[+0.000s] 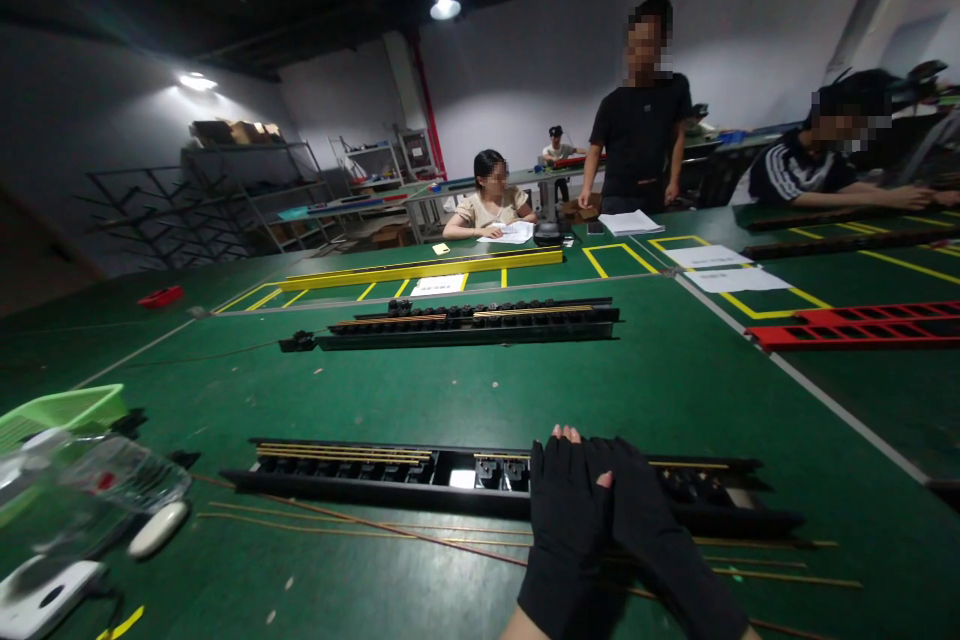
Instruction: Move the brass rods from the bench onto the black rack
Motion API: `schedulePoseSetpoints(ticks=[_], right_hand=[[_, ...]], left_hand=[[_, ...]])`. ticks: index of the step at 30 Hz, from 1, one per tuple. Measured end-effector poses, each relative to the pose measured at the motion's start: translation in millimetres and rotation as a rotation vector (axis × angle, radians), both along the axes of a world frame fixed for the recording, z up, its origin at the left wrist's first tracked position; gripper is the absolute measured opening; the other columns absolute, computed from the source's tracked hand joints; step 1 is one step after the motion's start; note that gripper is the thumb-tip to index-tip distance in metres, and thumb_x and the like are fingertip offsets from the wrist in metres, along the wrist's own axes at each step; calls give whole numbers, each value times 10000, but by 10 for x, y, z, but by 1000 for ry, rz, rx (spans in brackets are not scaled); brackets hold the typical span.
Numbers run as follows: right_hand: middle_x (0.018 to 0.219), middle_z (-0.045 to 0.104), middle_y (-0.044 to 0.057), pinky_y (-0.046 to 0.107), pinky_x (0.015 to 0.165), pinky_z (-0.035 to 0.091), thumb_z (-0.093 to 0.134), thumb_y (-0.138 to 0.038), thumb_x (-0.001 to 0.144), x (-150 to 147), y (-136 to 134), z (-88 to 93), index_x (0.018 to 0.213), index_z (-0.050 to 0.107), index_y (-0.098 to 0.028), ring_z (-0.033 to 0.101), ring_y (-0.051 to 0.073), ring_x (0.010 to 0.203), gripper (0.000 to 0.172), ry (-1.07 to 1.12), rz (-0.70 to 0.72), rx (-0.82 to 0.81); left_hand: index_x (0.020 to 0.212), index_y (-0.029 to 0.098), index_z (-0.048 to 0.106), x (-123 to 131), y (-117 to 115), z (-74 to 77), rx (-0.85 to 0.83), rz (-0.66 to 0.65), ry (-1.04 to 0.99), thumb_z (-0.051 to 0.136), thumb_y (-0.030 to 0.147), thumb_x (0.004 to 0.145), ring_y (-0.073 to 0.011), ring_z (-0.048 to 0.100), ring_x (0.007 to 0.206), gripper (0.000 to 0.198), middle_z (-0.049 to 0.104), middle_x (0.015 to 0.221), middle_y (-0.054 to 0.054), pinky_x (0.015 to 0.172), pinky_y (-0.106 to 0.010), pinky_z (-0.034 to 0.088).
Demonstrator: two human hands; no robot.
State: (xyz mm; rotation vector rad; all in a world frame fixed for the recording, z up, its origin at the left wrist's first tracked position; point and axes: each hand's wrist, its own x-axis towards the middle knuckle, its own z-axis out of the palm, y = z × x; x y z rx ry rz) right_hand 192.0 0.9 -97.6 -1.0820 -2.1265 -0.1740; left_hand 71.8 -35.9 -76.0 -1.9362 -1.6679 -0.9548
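In the head view, both hands wear black fingertip-less gloves and lie side by side on a long black channel [360, 490]. My left hand [564, 500] rests across it with fingers stretched forward, their bare tips at its far edge. Against it on the right, my right hand [637, 505] bends over the same channel; its fingertips are hidden. A bare thumb tip shows between the hands. Black slotted inserts [502, 472] sit inside the channel, and thin brass-coloured rods [341, 455] lie along its left part. Loose thin rods [315, 523] are spread on the table in front, partly under my wrists.
Further back lie another black channel with rods [480, 332], a yellow rail [427, 269] and red slotted strips [870, 328]. A green basket [71, 405], a clear plastic bottle [124, 470] and a white mouse-like object [158, 529] stand at left. Several people are around the green table [420, 390].
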Motion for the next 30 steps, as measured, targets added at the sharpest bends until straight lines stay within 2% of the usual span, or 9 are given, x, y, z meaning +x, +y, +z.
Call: schedulePoseSetpoints(ticks=[3, 6, 9, 14, 18, 21, 24, 27, 30], right_hand=[[1027, 736, 85, 444, 990, 489, 337, -110, 866, -2, 22, -60, 1104, 724, -201, 653, 227, 939, 464, -28, 8, 51], [1161, 720, 67, 544, 1146, 336, 353, -104, 862, -8, 19, -109, 1230, 676, -235, 630, 237, 1082, 507, -105, -24, 117], [1307, 661, 47, 595, 1205, 209, 377, -109, 845, -26, 7, -145, 1334, 612, -282, 568, 262, 1231, 570, -185, -42, 124], [1473, 527, 68, 632, 1199, 206, 388, -129, 841, -74, 23, -129, 1444, 511, -250, 409, 315, 1403, 627, -217, -123, 63], [1447, 554, 71, 621, 1204, 199, 372, -119, 870, -47, 28, -59, 1471, 466, -234, 426, 286, 1392, 620, -289, -114, 170], [1467, 535, 65, 579, 1208, 234, 340, -105, 890, -22, -4, 13, 1498, 426, -238, 440, 265, 1383, 628, -333, -114, 177], [1480, 519, 78, 602, 1197, 239, 343, -116, 893, -6, -52, 132, 1540, 345, -222, 443, 283, 1378, 656, -319, -107, 192], [1531, 451, 105, 630, 1194, 207, 356, -164, 893, 50, -154, 279, 1582, 207, -185, 367, 299, 1431, 705, -280, -58, 178], [1525, 454, 123, 619, 1190, 218, 419, -281, 920, 223, -390, 309, 1577, 224, -169, 334, 304, 1453, 695, -223, -8, 136]], left_hand=[[1296, 142, 600, -3, -12, 49, 23, 10, -8, 437, 412, 994, -241, 608, 1209, 437, 678, 1274, -102, 1025, -446, 483], [1301, 151, 600, -1, -36, 105, 54, 19, 13, 425, 468, 995, -239, 587, 1237, 474, 675, 1285, -85, 1026, -434, 479], [1343, 162, 574, 0, -68, 155, 59, 27, 51, 427, 529, 982, -249, 558, 1273, 536, 654, 1319, -87, 1027, -431, 473], [1423, 169, 495, 1, -117, 193, -2, 44, 80, 433, 590, 962, -266, 528, 1305, 627, 607, 1381, -103, 1040, -447, 457], [1447, 160, 460, 24, -139, 197, -66, 48, 70, 427, 587, 966, -280, 511, 1320, 644, 587, 1405, -108, 1064, -489, 442], [1462, 170, 442, 52, -147, 226, -112, 52, 76, 430, 548, 977, -297, 502, 1329, 615, 583, 1408, -114, 1072, -520, 433], [1489, 170, 403, 63, -184, 274, -142, 49, 51, 433, 522, 981, -305, 475, 1355, 619, 560, 1432, -123, 1097, -530, 407], [1511, 147, 357, 54, -325, 269, -125, 3, 9, 423, 464, 992, -279, 403, 1416, 612, 492, 1496, -122, 1130, -489, 376], [1509, 137, 355, 29, -633, 135, -96, -37, -26, 429, 405, 992, -239, 367, 1443, 587, 476, 1510, -114, 1178, -455, 297]])
